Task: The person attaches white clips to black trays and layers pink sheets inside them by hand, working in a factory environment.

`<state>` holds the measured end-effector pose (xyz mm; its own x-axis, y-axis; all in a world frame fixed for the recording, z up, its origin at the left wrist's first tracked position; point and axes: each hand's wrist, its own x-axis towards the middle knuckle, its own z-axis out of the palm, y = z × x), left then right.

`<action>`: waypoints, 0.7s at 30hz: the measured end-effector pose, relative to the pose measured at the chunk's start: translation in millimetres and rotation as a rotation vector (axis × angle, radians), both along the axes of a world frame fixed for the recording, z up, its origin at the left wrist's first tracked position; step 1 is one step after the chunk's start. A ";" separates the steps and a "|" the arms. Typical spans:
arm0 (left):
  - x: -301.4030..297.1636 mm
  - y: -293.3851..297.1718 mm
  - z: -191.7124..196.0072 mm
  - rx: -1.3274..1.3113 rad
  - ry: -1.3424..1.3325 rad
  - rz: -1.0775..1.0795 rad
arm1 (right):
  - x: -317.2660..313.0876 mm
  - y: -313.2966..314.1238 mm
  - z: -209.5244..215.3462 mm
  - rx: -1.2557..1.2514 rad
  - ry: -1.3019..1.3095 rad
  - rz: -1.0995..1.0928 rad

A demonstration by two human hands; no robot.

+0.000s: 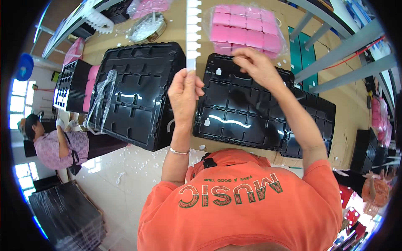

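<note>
Tabletop beneath frame-cropped white strip

A small factory workshop, its trade spread over a tan workbench: moulded black plastic trays sit on it in bulk, with pink blocks bagged in clear plastic behind them. Grey metal framing stands at the workbench's right side. White scraps litter the pale floor below the workbench, while to its left are a co-worker, a film-wrapped dark stack and bright windows
</note>
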<state>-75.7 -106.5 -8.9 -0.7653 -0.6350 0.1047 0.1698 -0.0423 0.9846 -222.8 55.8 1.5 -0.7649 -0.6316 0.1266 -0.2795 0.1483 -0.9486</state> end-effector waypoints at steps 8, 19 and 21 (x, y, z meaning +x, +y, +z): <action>1.0 -4.6 -8.5 -0.241 -0.030 0.069 | 29.6 -75.9 38.6 0.073 -0.096 0.051; -22.9 -15.3 -24.4 -1.355 0.072 0.446 | 35.4 48.5 56.2 0.357 0.043 0.314; 7.2 -3.0 -29.5 -1.301 0.125 0.344 | 41.4 105.4 38.9 0.506 0.224 0.445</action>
<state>-68.6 -109.4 -38.4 -0.5297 -0.1794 0.8290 0.0736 0.9640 0.2556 -181.4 161.2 40.4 -0.4108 -0.9008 -0.1407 -0.5960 0.3822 -0.7062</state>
